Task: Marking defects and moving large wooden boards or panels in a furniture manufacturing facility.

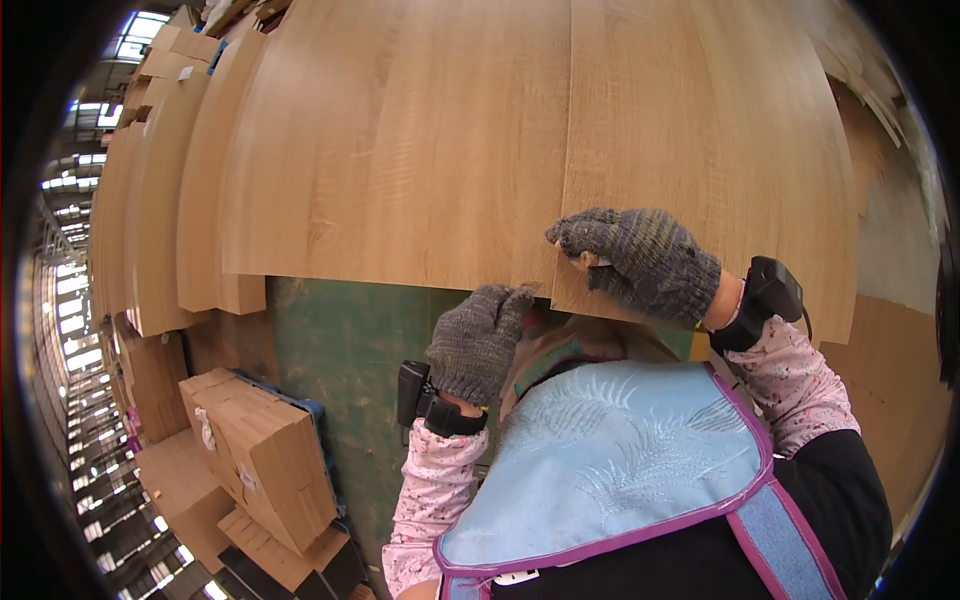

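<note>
On the far left, long brown stacks stand side by side, maybe so they take up less room. Below them, brown boxes sit in a pile, with flat sides down, which likely helps them not to tip. Next comes some green floor.

Then there is the big left board. It has a wood look and lies flat, so its whole face shows. A black gadget is strapped to the left wrist, which seems to keep it off the fingers.

The left hand is at the near edge of this board, close to its corner. Its fingers are bent and close together. I cannot tell if they pinch the edge or just touch it.

The right board lies flat right beside the left one, with a thin line between them. Its near edge sticks out a bit more toward the person.

A blue apron hangs in front, maybe to keep clothes clean. Above it, the right hand is over the right board's near corner, fingers curled toward the line. What is under them is hidden, so I cannot tell if it holds anything. Both hands wear gray knit gloves, perhaps against scratches.
</note>
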Available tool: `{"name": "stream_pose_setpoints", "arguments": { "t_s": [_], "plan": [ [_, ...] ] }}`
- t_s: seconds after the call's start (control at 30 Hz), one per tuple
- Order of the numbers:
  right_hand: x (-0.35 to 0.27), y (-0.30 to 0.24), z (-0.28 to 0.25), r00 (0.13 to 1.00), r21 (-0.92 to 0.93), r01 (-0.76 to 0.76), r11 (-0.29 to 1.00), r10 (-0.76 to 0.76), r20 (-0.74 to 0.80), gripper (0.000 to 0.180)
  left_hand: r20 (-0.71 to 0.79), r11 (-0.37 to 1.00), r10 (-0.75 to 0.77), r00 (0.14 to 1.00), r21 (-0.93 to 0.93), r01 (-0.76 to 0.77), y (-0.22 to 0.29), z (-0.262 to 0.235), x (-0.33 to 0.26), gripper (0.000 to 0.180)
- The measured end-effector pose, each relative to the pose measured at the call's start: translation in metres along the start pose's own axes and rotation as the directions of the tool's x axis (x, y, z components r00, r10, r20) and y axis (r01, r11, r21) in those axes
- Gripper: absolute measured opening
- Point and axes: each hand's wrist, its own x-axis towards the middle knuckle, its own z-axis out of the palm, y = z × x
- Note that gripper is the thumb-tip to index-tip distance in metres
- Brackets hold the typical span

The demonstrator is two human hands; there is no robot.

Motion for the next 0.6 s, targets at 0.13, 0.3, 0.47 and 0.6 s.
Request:
{"name": "stream_pose_setpoints", "arguments": {
  "t_s": [0.13,0.3,0.47,0.6],
  "plan": [
    [-0.001,-0.001,0.001,1.0,0.015,0.001,1.0,0.0,-0.006,0.027,0.061,0.942,-0.19,0.98,-0.271,0.199,0.012,-0.008,-0.013,0.02],
    [0.0,-0.004,-0.002,0.999,-0.018,0.017,1.0,-0.017,-0.029,0.028,0.09,0.981,0.066,0.994,-0.191,-0.048,0.012,-0.012,-0.01,0.021],
    [-0.001,-0.003,-0.002,0.998,-0.028,0.039,0.999,-0.041,-0.043,0.03,0.133,0.982,0.096,0.986,-0.172,-0.073,0.009,-0.008,-0.005,0.023],
    [-0.005,0.0,-0.002,0.999,-0.005,0.027,1.0,-0.027,-0.042,0.029,0.174,0.985,0.156,0.972,-0.099,-0.14,0.011,-0.014,-0.005,0.025]
  ]
}}
